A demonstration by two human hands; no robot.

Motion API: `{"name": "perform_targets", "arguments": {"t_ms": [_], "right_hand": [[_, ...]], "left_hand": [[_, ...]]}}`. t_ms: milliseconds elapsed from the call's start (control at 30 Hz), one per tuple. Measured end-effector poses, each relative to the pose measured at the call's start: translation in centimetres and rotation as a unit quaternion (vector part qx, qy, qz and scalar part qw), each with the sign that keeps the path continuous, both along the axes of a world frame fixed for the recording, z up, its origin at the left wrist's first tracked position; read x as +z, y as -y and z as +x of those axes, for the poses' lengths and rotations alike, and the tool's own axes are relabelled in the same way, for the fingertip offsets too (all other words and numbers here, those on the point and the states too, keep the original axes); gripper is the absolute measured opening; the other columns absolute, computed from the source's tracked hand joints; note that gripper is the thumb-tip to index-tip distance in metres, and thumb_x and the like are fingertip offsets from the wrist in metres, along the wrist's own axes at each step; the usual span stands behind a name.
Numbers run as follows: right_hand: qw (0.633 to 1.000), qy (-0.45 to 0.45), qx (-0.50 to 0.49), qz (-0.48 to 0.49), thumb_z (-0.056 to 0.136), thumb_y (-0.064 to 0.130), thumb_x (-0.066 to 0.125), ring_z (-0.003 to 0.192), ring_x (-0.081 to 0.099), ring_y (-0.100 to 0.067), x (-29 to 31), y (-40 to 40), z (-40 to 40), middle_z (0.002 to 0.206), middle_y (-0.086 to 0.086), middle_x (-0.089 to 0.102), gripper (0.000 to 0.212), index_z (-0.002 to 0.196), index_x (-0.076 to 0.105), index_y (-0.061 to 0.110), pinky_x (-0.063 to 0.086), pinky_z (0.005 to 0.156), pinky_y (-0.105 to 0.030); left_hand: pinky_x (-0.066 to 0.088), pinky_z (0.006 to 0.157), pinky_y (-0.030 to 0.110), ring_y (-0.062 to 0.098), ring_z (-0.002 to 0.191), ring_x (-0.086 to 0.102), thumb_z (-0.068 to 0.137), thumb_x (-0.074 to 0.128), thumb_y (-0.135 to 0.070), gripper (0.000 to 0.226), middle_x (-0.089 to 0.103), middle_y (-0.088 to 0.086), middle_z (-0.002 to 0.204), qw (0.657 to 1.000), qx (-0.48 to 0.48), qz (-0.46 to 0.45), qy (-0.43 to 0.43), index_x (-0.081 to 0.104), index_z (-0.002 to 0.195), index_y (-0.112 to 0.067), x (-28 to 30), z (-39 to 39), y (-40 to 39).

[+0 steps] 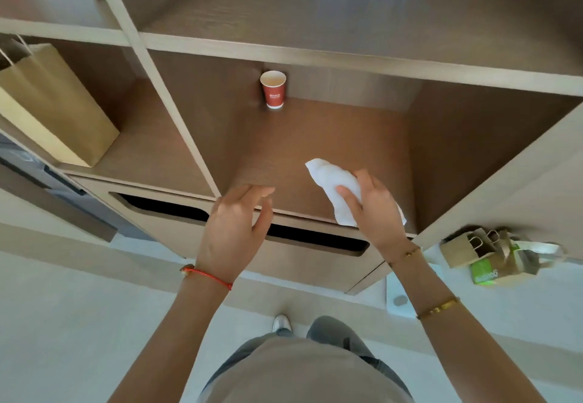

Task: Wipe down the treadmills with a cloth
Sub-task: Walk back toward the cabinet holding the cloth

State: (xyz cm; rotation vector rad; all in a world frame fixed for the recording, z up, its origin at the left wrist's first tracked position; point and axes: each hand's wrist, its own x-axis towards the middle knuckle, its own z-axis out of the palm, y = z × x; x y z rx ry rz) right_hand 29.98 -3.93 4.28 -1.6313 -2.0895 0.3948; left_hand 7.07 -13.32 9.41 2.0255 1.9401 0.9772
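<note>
Before a brown wooden shelf unit (331, 137) with a red paper cup (273, 89) standing at the back of its middle compartment, we hold our left hand (235, 229) spread and empty while our right hand (375, 210) grips the crumpled white cloth (331, 182) over that compartment's front edge.

The white cloth (334, 191) is crumpled, held in the right hand (375, 207) above the shelf's (284, 163) front edge.
</note>
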Motion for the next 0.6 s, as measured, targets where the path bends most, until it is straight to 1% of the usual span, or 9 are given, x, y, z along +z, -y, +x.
{"name": "perform_targets", "arguments": {"t_ms": [133,267,333,433,533,600], "right_hand": [[0.997,0.057,-0.044,-0.006,0.100,0.042,0.046,0.091,0.060,-0.032,-1.8,-4.5,-1.2,0.106,-0.015,0.062,0.043,0.121,0.053,0.005,0.046,0.077,-0.038],[0.992,0.110,-0.063,-0.008,0.101,0.044,0.043,0.097,0.060,-0.032,-4.4,-7.6,-1.5,0.110,-0.014,0.062,0.046,0.122,0.053,0.005,0.047,0.080,-0.038],[0.989,0.134,-0.064,-0.017,0.101,0.045,0.041,0.102,0.058,-0.031,-5.7,-8.4,-1.3,0.114,-0.012,0.061,0.046,0.124,0.052,0.006,0.045,0.087,-0.039],[0.984,0.161,-0.060,-0.042,0.102,0.047,0.037,0.110,0.052,-0.031,-8.0,-8.9,-0.8,0.123,-0.010,0.056,0.049,0.132,0.048,0.011,0.038,0.096,-0.038],[0.987,0.139,-0.052,-0.059,0.101,0.048,0.039,0.113,0.048,-0.029,-7.8,-8.5,-0.7,0.128,-0.008,0.052,0.049,0.136,0.045,0.014,0.034,0.097,-0.037],[0.993,0.090,-0.052,-0.056,0.100,0.047,0.043,0.116,0.046,-0.027,-6.9,-8.1,-0.6,0.130,-0.006,0.051,0.049,0.139,0.044,0.017,0.033,0.098,-0.037]], "left_hand": [[0.054,0.083,0.046,0.023,0.090,0.067,0.093,0.059,-0.008,0.022,0.070,0.003,0.104,1.000,-0.029,-0.013,-0.003,0.070,0.112,-0.009,-1.1,-0.6,-3.8],[0.052,0.086,0.047,0.024,0.092,0.066,0.093,0.058,-0.008,0.024,0.070,0.003,0.104,0.999,-0.041,-0.033,-0.006,0.069,0.114,-0.010,-2.2,-0.4,-6.3],[0.052,0.089,0.046,0.022,0.094,0.066,0.093,0.057,-0.009,0.025,0.070,0.001,0.106,0.998,-0.049,-0.039,-0.002,0.069,0.115,-0.012,-2.5,-0.1,-7.0],[0.051,0.089,0.044,0.019,0.096,0.065,0.093,0.057,-0.011,0.025,0.070,-0.001,0.107,0.998,-0.050,-0.046,0.005,0.069,0.115,-0.013,-2.9,0.1,-7.9],[0.050,0.090,0.043,0.019,0.096,0.065,0.094,0.055,-0.013,0.025,0.070,-0.002,0.107,0.997,-0.056,-0.057,0.004,0.068,0.116,-0.014,-2.8,0.5,-8.4],[0.050,0.091,0.043,0.020,0.098,0.065,0.095,0.055,-0.014,0.026,0.070,-0.002,0.108,0.997,-0.049,-0.058,0.005,0.068,0.117,-0.014,-2.8,0.4,-8.7]]}}
